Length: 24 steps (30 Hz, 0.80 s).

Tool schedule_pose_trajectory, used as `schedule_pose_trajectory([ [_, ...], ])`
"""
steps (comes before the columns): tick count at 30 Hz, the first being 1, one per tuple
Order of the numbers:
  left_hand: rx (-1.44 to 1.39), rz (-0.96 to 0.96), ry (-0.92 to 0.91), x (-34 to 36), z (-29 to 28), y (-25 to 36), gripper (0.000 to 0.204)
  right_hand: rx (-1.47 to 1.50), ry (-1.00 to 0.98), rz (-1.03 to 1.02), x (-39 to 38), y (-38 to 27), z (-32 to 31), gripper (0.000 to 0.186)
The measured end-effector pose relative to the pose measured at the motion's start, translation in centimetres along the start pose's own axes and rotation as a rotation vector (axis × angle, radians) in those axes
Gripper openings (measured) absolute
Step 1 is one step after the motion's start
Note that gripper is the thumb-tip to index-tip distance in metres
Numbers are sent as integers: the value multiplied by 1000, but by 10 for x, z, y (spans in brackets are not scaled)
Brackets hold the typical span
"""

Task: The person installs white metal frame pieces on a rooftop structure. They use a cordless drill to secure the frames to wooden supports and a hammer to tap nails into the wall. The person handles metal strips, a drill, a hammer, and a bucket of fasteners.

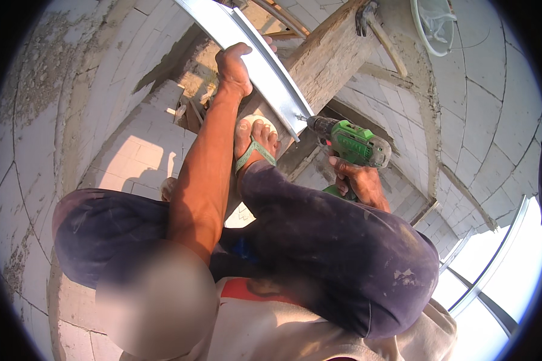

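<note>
My left hand [233,71] is closed on a silver metal channel [258,71], which runs diagonally from the top edge toward the middle, over a wooden beam. My right hand [355,180] grips a green and black cordless drill [358,144], its tip against the lower end of the channel at a small screw or bit. My sandalled foot [255,137] rests on the beam just left of that end, below my left hand.
The weathered beam [325,57] slopes up to the right, with a hammer [384,42] near its top. A white bucket [427,24] is at the upper right. Pale block walls [476,126] surround a lower level with scraps of wood [193,114]. Metal framing [488,265] shows at the lower right.
</note>
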<state>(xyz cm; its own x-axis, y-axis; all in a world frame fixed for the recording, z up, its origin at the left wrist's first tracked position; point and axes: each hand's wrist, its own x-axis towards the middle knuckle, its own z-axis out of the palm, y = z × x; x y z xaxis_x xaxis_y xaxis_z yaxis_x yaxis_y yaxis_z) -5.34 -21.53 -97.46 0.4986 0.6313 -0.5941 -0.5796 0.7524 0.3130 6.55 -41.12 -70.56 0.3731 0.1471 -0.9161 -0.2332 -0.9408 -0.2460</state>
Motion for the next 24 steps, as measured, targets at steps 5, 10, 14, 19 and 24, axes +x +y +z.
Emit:
schedule_pose_trajectory([
  [5, 11, 1, 12, -2, -3, 0, 43, -257, -33, -121, 6, 6, -10, 37],
  [10, 59, 33, 0, -4, -1, 3, 42, -557, -54, -459, 14, 21, -14, 44],
  [14, 15, 25, 12, -2, -3, 1, 42, -587, -58, -347, 8, 6, -9, 47],
  [19, 22, 47, 14, -3, -4, -1, 41, -588, -40, -398, 11, 12, -8, 48],
  [24, 54, 48, 8, -6, -1, 3, 41, -434, -11, -408, 7, 13, -4, 51],
])
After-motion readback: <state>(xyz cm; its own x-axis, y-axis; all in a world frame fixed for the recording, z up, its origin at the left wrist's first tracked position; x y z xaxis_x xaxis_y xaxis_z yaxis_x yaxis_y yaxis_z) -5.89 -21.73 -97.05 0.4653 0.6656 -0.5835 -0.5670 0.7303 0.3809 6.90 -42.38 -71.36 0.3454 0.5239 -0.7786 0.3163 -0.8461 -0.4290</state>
